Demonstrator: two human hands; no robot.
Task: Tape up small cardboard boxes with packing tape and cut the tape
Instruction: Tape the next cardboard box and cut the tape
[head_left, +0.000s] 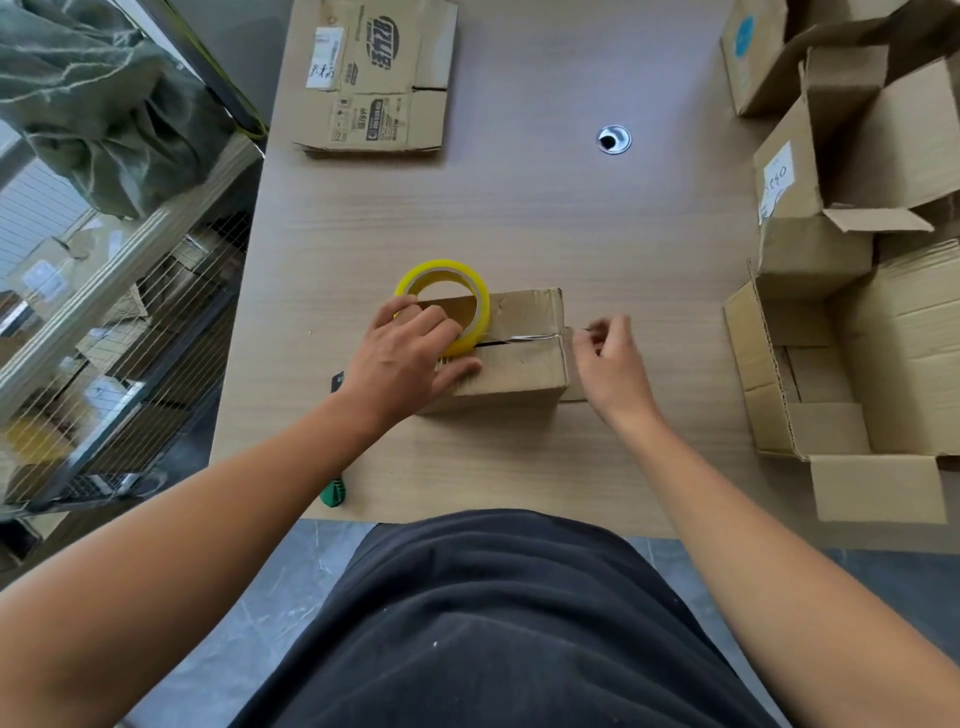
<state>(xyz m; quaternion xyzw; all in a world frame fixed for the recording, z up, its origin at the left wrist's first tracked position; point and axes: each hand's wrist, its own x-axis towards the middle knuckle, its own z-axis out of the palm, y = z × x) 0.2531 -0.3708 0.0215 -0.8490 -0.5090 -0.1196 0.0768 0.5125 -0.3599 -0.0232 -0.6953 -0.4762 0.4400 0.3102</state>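
Pinching tape end (581, 330) past box (524, 366) edge, right hand (612, 364), left hand (410, 353) gripping roll (441, 268)

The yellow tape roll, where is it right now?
In the head view, the yellow tape roll sits on the left end of the small box, gripped by the left hand.

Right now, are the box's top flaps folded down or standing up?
Folded down: both flaps lie flat atop the cardboard box, a dark gap along their seam.
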